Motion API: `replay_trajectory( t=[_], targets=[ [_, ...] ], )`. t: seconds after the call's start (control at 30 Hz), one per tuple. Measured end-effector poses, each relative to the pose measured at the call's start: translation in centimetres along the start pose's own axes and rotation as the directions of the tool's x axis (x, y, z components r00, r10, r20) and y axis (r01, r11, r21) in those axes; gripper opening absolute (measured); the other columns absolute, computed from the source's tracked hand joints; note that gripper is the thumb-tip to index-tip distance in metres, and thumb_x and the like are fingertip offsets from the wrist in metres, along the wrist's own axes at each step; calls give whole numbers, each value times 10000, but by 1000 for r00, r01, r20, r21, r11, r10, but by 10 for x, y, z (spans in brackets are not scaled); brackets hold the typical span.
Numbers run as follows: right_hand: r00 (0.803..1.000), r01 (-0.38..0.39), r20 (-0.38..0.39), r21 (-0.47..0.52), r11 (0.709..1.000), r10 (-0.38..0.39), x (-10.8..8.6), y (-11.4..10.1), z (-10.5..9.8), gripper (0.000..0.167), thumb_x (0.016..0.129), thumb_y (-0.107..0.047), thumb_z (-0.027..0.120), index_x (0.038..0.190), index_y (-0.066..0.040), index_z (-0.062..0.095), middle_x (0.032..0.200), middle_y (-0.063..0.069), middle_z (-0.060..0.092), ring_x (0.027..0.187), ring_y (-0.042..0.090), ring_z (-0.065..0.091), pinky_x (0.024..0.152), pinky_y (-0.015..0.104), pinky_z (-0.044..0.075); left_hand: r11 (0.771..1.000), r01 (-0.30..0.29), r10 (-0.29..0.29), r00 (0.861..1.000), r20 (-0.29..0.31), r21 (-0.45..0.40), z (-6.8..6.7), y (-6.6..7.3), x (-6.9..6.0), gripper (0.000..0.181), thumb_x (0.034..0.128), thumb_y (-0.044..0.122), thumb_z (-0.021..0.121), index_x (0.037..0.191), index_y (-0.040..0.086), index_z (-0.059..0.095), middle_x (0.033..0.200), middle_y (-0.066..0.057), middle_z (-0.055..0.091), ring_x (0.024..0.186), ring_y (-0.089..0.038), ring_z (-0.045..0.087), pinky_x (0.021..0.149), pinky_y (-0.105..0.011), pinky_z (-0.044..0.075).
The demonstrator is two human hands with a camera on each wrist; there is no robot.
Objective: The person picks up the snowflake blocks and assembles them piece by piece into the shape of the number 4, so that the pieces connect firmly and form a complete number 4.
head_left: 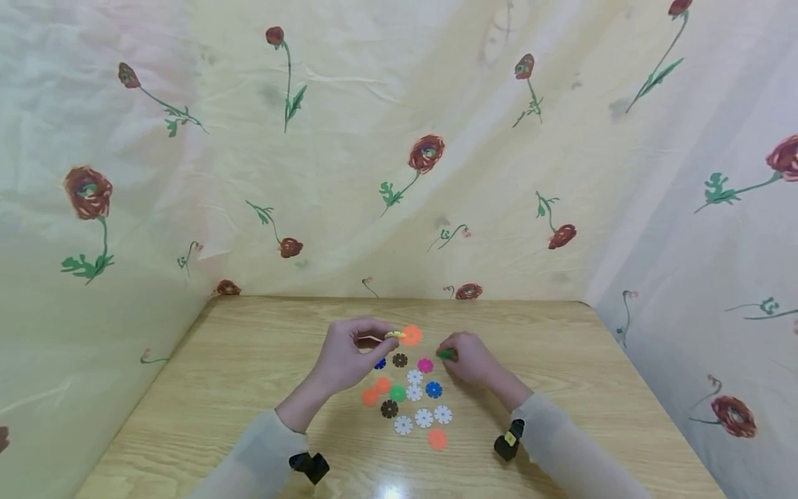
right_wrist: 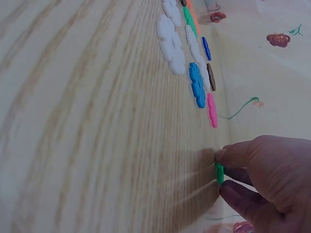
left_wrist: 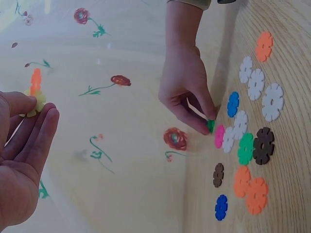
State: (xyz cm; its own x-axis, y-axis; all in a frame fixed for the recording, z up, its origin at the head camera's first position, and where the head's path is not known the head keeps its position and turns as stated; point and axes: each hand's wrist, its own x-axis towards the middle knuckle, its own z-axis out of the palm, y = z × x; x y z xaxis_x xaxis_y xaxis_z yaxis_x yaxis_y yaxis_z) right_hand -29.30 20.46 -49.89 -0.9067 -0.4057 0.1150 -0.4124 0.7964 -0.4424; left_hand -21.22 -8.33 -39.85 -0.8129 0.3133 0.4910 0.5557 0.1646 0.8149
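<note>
Between thumb and fingers, the left hand (head_left: 350, 355) pinches a yellow notched disc (left_wrist: 39, 104), held above the table, with an orange disc (left_wrist: 36, 80) joined to it. The right hand (head_left: 471, 357) grips a green disc (right_wrist: 219, 174) by its edges at the tabletop, right of the pink disc (head_left: 425, 365). Several flat flower-shaped discs lie between the two hands: white (head_left: 424, 417), brown (head_left: 400, 360), blue (head_left: 433, 389), green (head_left: 397, 394) and orange (head_left: 438, 439).
The wooden table (head_left: 249, 388) meets a flower-printed cloth (head_left: 349, 208) at its back and sides. Black wrist devices (head_left: 309, 467) are strapped at both sleeves.
</note>
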Motion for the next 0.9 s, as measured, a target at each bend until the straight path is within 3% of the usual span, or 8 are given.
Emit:
replay_trajectory(
  t=[0.17,0.37,0.5,0.63,0.9],
  targets=[
    [998,-52,22,34,998,51,1,-2,-3,154,889,10,787,1005,-90,804,1006,59,756,902,174,678,834,386,623,1000,15,-15,1000,-4,17,-1,1,0,100,959,62,783,1052,48,816,965,-123,816,844,-229,802,790,-243,651],
    [998,-62,34,100,993,59,0,-7,-11,238,860,49,758,1054,-89,768,911,-7,676,849,118,600,771,280,552,998,48,-48,999,-11,39,-4,3,1,96,965,86,783,1050,63,820,958,-105,821,873,-205,806,823,-250,651],
    [998,12,-56,158,987,-4,-3,-17,-29,176,882,30,778,1025,-73,778,908,10,733,838,108,657,756,240,581,998,45,-44,999,-22,37,-5,2,2,88,961,86,787,1040,67,821,950,-99,820,875,-190,803,825,-270,655],
    [986,62,-164,216,974,-27,-6,-28,-52,119,903,-27,814,1005,-83,785,940,49,782,838,119,710,745,224,600,1000,19,-18,1000,-22,14,-4,-1,2,81,955,66,789,1029,53,817,952,-116,820,857,-129,797,804,-264,656],
    [954,158,-296,394,905,-38,-17,-55,-85,117,944,-123,818,1056,-93,811,994,88,811,846,62,758,742,202,624,998,60,-59,998,-29,22,-4,-3,1,89,963,89,786,1039,57,818,943,-109,819,868,-222,805,811,-261,655]
  ],
)
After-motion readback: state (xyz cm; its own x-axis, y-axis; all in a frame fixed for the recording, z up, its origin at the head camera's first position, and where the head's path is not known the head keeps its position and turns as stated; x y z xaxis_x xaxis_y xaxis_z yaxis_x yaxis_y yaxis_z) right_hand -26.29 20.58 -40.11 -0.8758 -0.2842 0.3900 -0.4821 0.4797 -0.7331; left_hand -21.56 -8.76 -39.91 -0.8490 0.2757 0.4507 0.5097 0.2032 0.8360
